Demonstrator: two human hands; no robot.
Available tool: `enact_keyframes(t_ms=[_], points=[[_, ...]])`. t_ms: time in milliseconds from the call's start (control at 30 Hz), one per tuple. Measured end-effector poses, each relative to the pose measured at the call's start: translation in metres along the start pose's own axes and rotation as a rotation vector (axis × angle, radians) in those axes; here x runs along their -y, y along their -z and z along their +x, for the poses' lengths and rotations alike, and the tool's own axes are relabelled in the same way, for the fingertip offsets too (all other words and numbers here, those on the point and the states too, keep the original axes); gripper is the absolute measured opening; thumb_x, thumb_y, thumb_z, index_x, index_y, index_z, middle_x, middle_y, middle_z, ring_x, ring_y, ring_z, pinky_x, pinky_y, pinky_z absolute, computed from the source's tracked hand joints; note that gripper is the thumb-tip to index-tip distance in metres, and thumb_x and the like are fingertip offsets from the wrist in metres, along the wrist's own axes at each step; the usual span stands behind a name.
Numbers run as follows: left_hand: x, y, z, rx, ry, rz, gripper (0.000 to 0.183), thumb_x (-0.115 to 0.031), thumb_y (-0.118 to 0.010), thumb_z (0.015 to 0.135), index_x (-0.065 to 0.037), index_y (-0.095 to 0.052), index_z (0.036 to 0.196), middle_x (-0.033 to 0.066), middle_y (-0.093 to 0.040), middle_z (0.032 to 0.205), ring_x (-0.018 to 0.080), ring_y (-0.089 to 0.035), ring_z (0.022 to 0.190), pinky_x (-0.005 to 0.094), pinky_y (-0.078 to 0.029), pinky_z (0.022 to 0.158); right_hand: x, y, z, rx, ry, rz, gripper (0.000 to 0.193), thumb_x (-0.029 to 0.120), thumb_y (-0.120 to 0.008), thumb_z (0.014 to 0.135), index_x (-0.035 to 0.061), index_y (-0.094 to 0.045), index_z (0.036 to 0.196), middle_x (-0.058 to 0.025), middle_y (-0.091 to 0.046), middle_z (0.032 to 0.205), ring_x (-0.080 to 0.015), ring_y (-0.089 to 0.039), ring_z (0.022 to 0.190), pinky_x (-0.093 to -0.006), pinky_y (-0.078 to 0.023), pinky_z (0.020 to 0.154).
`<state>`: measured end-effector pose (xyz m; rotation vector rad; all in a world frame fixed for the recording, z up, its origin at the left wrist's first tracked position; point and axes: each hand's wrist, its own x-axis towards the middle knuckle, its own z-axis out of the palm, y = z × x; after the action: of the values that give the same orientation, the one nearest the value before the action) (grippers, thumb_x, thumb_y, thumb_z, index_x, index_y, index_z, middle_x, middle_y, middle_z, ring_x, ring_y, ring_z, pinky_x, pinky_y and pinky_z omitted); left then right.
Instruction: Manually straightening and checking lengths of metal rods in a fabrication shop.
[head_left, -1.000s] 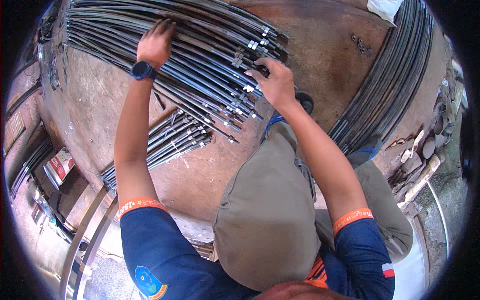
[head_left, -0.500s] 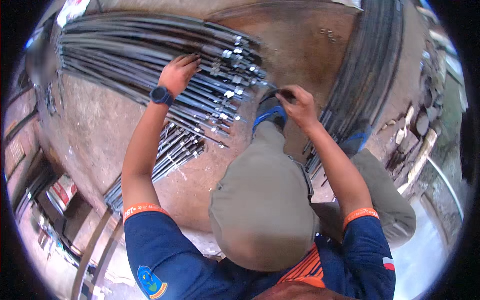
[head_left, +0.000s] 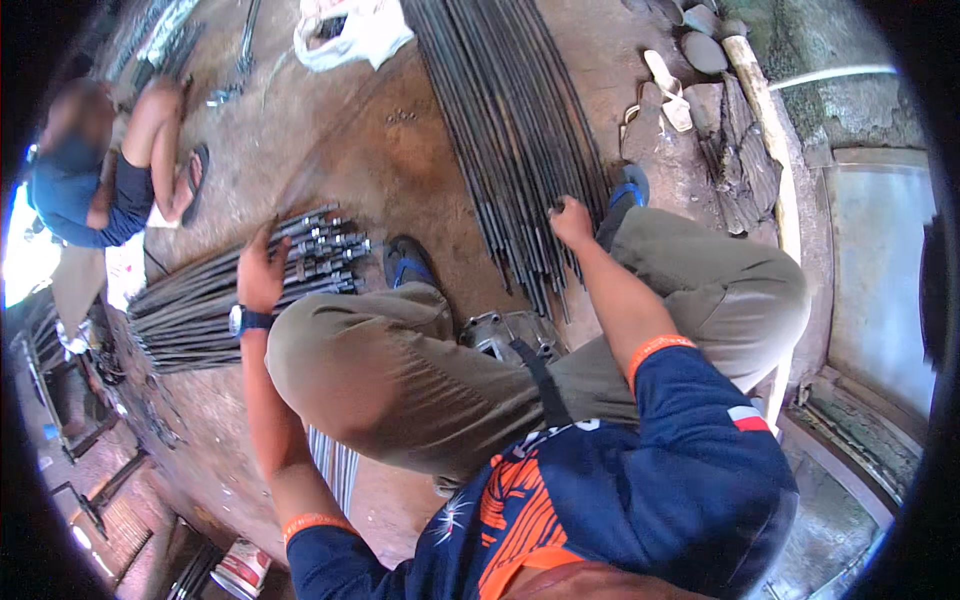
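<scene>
Right hand fisted, grip closed on the near end of one dark steel rod in the long bundle of dark steel rods. That bundle runs up and away from the grip to the top edge, where it is cut off. Which single rod is held cannot be told; fingers cover it. Blue sandal just right of this grip, half hidden by the olive trouser leg.

Left hand, black wristwatch on the wrist, lies palm down on the pile of short grey threaded rods with nuts at the ends. Fingers spread, touching the rods; whether the grip closes on any cannot be told, since the back of the hand hides them. The pile fans out left of this grip into shadow, with its far ends hard to make out. Second blue sandal just right of the pile's nut ends.

Bare brown concrete floor lies open between the two piles, above both grips. A second person in a blue shirt sits far up-left of the left grip, blurred. White plastic bag at top, partly cut off. Grey metal casing between the knees, mostly hidden by a black strap.
</scene>
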<state>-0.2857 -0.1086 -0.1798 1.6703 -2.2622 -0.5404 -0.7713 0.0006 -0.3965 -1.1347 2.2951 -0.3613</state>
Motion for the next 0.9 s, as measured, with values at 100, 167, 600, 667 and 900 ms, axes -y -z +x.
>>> enact_keyframes(t_ms=[100, 167, 600, 667, 900], points=[[-0.094, 0.056, 0.046, -0.086, -0.074, -0.136, 0.038, -0.016, -0.059, 0.084, 0.002, -0.053, 0.117, 0.0218, -0.060, 0.108, 0.0309, -0.058, 0.101, 0.0351, -0.044, 0.086, -0.006, -0.006, 0.008, 0.093, 0.009, 0.075, 0.039, 0.029, -0.068, 0.073, 0.0055, -0.062, 0.103, -0.0194, -0.062, 0.102, -0.0343, -0.058, 0.098, -0.0421, -0.046, 0.083], [-0.165, 0.085, 0.065, -0.104, -0.118, -0.080, 0.039, -0.016, -0.059, 0.084, 0.002, -0.053, 0.117, 0.0211, -0.061, 0.106, 0.0295, -0.059, 0.099, 0.0346, -0.044, 0.085, 0.013, -0.008, 0.002, 0.142, -0.077, 0.029, 0.042, 0.027, -0.063, 0.080, 0.0057, -0.055, 0.116, -0.0175, -0.057, 0.111, -0.0364, -0.056, 0.099, -0.0462, -0.045, 0.085], [-0.338, -0.157, 0.121, 0.354, -0.205, 0.098, 0.022, -0.022, -0.055, 0.081, -0.004, -0.063, 0.091, 0.0190, -0.062, 0.093, 0.0369, -0.059, 0.083, 0.0447, -0.048, 0.073, 0.016, -0.003, -0.002, 0.171, 0.058, -0.082, 0.021, 0.008, -0.045, 0.087, -0.0013, -0.049, 0.105, -0.0203, -0.054, 0.105, -0.0361, -0.056, 0.096, -0.0442, -0.048, 0.082], [-0.298, -0.230, 0.120, 0.383, 0.029, 0.025, 0.025, -0.021, -0.053, 0.082, -0.002, -0.063, 0.094, 0.0204, -0.061, 0.098, 0.0374, -0.059, 0.087, 0.0443, -0.048, 0.077, 0.029, -0.006, 0.002, 0.066, 0.069, 0.041, 0.018, 0.012, -0.048, 0.085, -0.0018, -0.049, 0.098, -0.0245, -0.055, 0.099, -0.0404, -0.055, 0.093, -0.0488, -0.045, 0.079], [-0.252, -0.355, 0.091, 0.234, 0.320, -0.368, 0.033, -0.025, -0.053, 0.083, 0.003, -0.058, 0.100, 0.0266, -0.060, 0.096, 0.0409, -0.056, 0.095, 0.0460, -0.045, 0.082, 0.013, -0.004, -0.005, 0.175, 0.137, 0.209, 0.026, 0.019, -0.048, 0.085, -0.0021, -0.047, 0.101, -0.0280, -0.055, 0.101, -0.0461, -0.052, 0.094, -0.0515, -0.043, 0.078]])
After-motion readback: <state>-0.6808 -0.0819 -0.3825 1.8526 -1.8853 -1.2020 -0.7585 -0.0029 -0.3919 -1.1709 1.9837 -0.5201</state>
